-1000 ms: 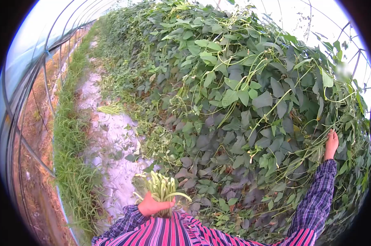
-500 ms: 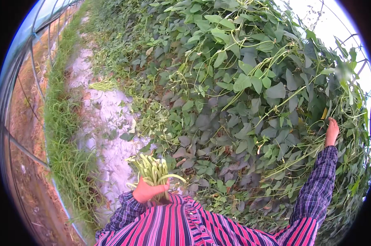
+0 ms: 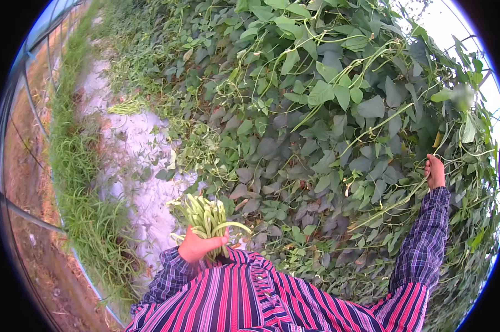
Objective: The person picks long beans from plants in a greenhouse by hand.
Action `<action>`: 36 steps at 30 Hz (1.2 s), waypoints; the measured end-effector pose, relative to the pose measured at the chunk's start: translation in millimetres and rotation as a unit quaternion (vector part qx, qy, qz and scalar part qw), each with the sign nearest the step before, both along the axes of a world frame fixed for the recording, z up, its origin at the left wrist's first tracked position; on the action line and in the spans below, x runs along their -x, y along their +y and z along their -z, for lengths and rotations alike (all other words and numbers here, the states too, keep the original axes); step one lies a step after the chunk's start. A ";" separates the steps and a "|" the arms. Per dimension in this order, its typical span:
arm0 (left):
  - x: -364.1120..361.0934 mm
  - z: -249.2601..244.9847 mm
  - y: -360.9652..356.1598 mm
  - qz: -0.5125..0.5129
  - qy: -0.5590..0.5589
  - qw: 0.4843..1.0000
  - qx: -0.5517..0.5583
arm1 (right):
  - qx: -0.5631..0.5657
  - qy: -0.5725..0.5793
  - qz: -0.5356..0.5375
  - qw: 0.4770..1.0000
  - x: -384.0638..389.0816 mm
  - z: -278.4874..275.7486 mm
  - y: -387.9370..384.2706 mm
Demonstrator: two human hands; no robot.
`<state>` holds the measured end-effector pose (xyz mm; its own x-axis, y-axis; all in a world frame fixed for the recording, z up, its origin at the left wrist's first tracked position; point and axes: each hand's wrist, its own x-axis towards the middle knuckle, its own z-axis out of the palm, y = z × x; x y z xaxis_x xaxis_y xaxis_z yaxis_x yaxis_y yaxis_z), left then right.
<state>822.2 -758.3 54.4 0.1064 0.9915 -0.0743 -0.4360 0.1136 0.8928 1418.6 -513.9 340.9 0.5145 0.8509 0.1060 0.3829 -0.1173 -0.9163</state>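
A bundle of long pale green bean pods (image 3: 205, 217) is wrapped in my left hand (image 3: 200, 246), close to my chest, with one pod curving out to the right. My right hand (image 3: 435, 170) reaches far to the right into the leafy vines (image 3: 371, 160). Its fingers are bent together at a thin green stem or pod; exactly what lies between them is too small to tell. A yellow leaf or pod (image 3: 438, 139) hangs just above that hand.
Another pile of green pods (image 3: 126, 107) lies on the whitish ground sheet (image 3: 145, 144) at the upper left. Grass (image 3: 84, 166) runs along the sheet's left side, beside a metal frame pole (image 3: 34, 219). Vines rise like a wall ahead and right.
My right hand has moved slightly left and down, its fingers now curled at the vine. The left hand still holds the bundle. The view has shifted a little.
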 end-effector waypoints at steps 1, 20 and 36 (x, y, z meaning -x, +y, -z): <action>0.5 1.0 0.0 0.003 0.012 1.000 0.014 | -0.009 0.015 0.013 1.000 -2.4 2.7 1.3; 11.0 6.7 -3.1 -0.024 0.005 1.000 -0.001 | -0.168 -0.261 -0.269 0.912 220.6 9.8 35.2; 36.2 17.6 -23.4 -0.176 -0.051 0.979 0.083 | -0.146 0.240 -0.224 0.933 250.0 4.6 207.9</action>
